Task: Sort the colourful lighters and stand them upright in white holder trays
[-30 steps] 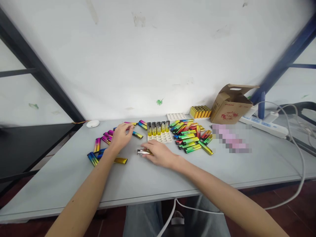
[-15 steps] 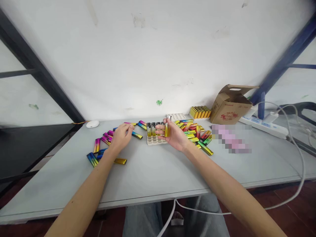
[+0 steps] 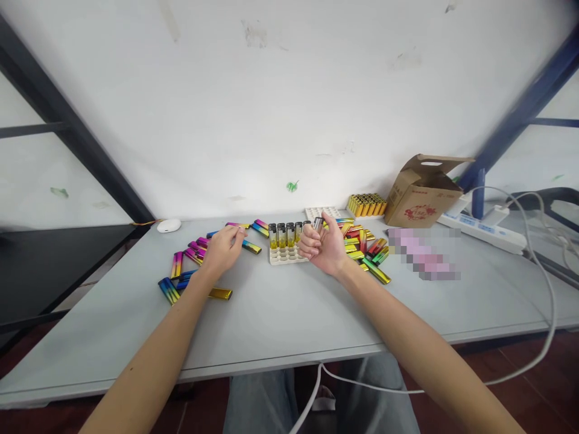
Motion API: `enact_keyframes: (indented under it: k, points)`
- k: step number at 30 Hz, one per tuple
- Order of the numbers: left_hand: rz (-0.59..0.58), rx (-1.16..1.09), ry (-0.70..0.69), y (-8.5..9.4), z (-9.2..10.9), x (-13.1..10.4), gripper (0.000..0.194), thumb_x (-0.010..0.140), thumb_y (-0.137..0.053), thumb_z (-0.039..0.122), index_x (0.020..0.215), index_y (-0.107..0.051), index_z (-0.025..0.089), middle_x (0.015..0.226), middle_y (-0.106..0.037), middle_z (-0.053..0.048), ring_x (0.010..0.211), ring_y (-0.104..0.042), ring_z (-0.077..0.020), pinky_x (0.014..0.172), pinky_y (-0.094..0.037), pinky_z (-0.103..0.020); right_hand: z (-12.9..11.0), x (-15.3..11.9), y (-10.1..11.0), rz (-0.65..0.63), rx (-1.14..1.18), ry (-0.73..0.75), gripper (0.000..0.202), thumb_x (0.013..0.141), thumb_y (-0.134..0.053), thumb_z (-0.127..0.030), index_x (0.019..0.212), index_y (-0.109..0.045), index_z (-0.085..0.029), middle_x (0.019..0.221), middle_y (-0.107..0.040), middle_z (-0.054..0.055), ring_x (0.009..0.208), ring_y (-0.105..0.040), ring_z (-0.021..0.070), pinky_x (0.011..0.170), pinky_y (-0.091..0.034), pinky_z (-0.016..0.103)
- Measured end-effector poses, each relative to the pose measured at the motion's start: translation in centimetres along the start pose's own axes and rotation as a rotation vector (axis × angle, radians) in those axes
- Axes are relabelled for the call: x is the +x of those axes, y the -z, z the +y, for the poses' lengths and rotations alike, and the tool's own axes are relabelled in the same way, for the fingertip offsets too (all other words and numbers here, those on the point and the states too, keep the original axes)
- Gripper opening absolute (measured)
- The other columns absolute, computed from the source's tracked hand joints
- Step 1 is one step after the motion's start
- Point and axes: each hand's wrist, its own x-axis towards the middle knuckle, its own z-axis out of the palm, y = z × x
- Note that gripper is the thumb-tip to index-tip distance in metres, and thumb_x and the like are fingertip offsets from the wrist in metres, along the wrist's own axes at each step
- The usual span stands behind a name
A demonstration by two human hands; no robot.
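Observation:
My right hand (image 3: pixel 326 246) is wrapped round a lighter (image 3: pixel 318 224); its silvery top sticks out above the curled fingers, and the thumb is raised beside it. Just left of that hand, several black-topped lighters (image 3: pixel 281 235) stand upright in the back rows of a white tray with holes (image 3: pixel 283 257). My left hand (image 3: pixel 221 252) hovers or rests over the left part of the table, its fingers bent together near blue-and-yellow metallic sleeves (image 3: pixel 251 246). Whatever those fingers pinch, if anything, is too small to make out.
Loose pink, blue and gold sleeves (image 3: pixel 177 265) lie at left, with red, green and gold ones (image 3: pixel 376 271) at right. Behind are a white holed tray (image 3: pixel 322 213), a packed tray of yellow pieces (image 3: pixel 366 205), a cardboard box (image 3: pixel 418 202) and a power strip (image 3: pixel 486 232).
The fingers of my right hand have closed round the lighter, which now tilts and shows only its top. My left hand has hardly moved.

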Motion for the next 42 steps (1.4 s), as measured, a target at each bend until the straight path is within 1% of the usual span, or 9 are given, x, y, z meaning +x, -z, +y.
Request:
enact_keyframes:
  k: [4,11,16,23,29,35,42]
  points:
    - [0.013,0.001,-0.004,-0.1,-0.2,0.0,0.041,0.095,-0.033,0.038,0.089,-0.069,0.018,0.103,-0.071,-0.008,0.099,-0.063,-0.0233,0.091,-0.045,-0.035,0.3,0.3,0.3,0.008,-0.036,0.036,0.051,0.087,-0.032,-0.059,0.052,-0.031,-0.022,0.046,-0.019,-0.007,0.041,-0.021,0.0090,0.043,-0.029,0.022]
    - [0.013,-0.004,0.002,-0.1,-0.1,0.0,0.040,0.094,-0.034,0.037,0.086,-0.069,0.018,0.099,-0.072,-0.007,0.099,-0.063,-0.0238,0.091,-0.045,-0.036,0.2,0.4,0.3,0.097,-0.058,0.001,0.046,0.085,-0.030,-0.052,0.050,-0.027,-0.022,0.044,-0.013,-0.008,0.039,-0.010,0.0077,0.038,-0.018,0.021]
    - [0.006,-0.021,0.009,0.0,0.1,-0.1,0.042,0.094,-0.034,0.040,0.086,-0.070,0.020,0.098,-0.073,-0.006,0.100,-0.063,-0.0237,0.091,-0.046,-0.036,0.1,0.3,-0.2,0.144,-0.063,0.001,0.043,0.085,-0.030,-0.049,0.051,-0.025,-0.022,0.045,-0.012,-0.009,0.040,-0.008,0.0078,0.037,-0.017,0.020]
    - [0.008,-0.009,0.009,-0.1,0.0,0.0,0.045,0.095,-0.032,0.041,0.085,-0.071,0.020,0.098,-0.073,-0.007,0.102,-0.062,-0.0248,0.091,-0.046,-0.037,0.4,0.4,-0.5,0.201,-0.087,-0.012,0.040,0.086,-0.027,-0.043,0.053,-0.026,-0.022,0.046,-0.011,-0.009,0.042,-0.006,0.0082,0.037,-0.015,0.020]
    - [0.010,-0.001,0.012,-0.1,0.0,0.0,0.045,0.095,-0.033,0.041,0.084,-0.071,0.019,0.097,-0.073,-0.006,0.099,-0.063,-0.0239,0.089,-0.046,-0.036,0.6,0.6,-0.5,0.206,-0.122,-0.032,0.039,0.087,-0.029,-0.046,0.056,-0.027,-0.023,0.047,-0.013,-0.009,0.042,-0.007,0.0080,0.037,-0.016,0.019]
    - [0.012,-0.018,-0.004,-0.1,0.1,0.0,0.043,0.094,-0.034,0.041,0.083,-0.070,0.020,0.097,-0.073,-0.007,0.099,-0.064,-0.0239,0.090,-0.046,-0.036,0.7,0.6,-0.8,0.246,-0.223,-0.039,0.038,0.088,-0.026,-0.042,0.056,-0.027,-0.022,0.048,-0.012,-0.009,0.042,-0.006,0.0077,0.037,-0.013,0.019]
    - [0.014,-0.015,-0.023,-0.3,0.0,0.0,0.043,0.095,-0.034,0.040,0.084,-0.070,0.019,0.097,-0.073,-0.007,0.098,-0.064,-0.0236,0.090,-0.047,-0.036,1.0,0.8,-0.2,0.246,-0.275,-0.049,0.040,0.087,-0.030,-0.048,0.057,-0.028,-0.023,0.050,-0.013,-0.009,0.044,-0.006,0.0081,0.037,-0.013,0.019]
